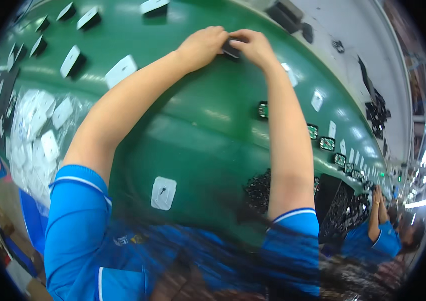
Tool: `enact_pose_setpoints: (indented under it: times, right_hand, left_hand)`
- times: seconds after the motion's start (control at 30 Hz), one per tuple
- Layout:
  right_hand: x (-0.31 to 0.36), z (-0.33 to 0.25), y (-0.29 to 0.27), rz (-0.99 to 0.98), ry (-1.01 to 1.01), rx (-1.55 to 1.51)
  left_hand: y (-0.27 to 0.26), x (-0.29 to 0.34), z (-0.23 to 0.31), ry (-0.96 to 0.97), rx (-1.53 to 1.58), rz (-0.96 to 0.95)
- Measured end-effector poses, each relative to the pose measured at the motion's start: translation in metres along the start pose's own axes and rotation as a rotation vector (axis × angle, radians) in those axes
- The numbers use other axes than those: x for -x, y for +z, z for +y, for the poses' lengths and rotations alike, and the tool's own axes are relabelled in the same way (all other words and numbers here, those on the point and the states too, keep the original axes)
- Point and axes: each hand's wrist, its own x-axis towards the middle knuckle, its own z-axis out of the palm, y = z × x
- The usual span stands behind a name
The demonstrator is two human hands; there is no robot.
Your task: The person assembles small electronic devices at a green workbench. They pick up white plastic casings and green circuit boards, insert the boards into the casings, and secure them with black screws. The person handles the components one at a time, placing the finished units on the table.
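1. Near the far edge of the green table [198, 110], between 2 hands, is 1 black part [231, 51]; whether it touches the surface, I cannot tell.
2. The left hand [204, 44] has its fingers drawn together, holding the part's left side; the right hand [254, 46] pinches it from the right, thumb over the top.
3. At upper left, 8 white-faced black units [73, 61] can be counted, well apart from the hands. 1 white plate [121, 71] lies by the left forearm [138, 90].
4. At right, at least 6 board cases [327, 143] run in a line, with 4 white tags [317, 101] nearest; farther along, both rows probably continue, but blur stops the count.
5. 1 clear bag [37, 130] at left holds many white plates, overlapping. Under it shows 1 blue bin [33, 215].
6. Beside the right forearm [290, 125] sit 1 heap of small black bits [258, 190] and 1 black box [334, 193]; its inside is unclear.
7. Green surface stretches between the forearms, back to 1 white card [163, 193] near the body. The far edge curves past both hands; beyond it, 1 co-worker's hands [377, 200] show at lower right.
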Motion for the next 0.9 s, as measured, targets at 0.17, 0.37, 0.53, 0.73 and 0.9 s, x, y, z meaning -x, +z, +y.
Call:
enact_pose_setpoints:
  times: [0.17, 0.37, 0.53, 0.73, 0.9]
  right_hand:
    - [-0.012, 0.016, 0.003, 0.105, 0.023, -0.14]
    - [0.061, -0.016, -0.062, 0.477, -0.103, -0.061]
    - [0.241, -0.07, -0.16, 0.758, -0.198, -0.148]
    - [0.533, -0.068, -0.19, 1.584, 0.31, 0.159]
    - [0.749, 0.065, -0.082, 1.691, 1.049, 0.241]
  left_hand:
    - [-0.006, -0.024, -0.012, -0.123, 0.065, -0.063]
    - [-0.014, -0.051, -0.028, -0.54, 0.39, -0.424]
    - [-0.018, -0.046, -0.053, -0.827, 0.562, -0.484]
    - [-0.003, -0.062, -0.119, -0.771, 0.271, -0.551]
    - [-0.007, -0.072, -0.139, -0.74, 0.184, -0.47]
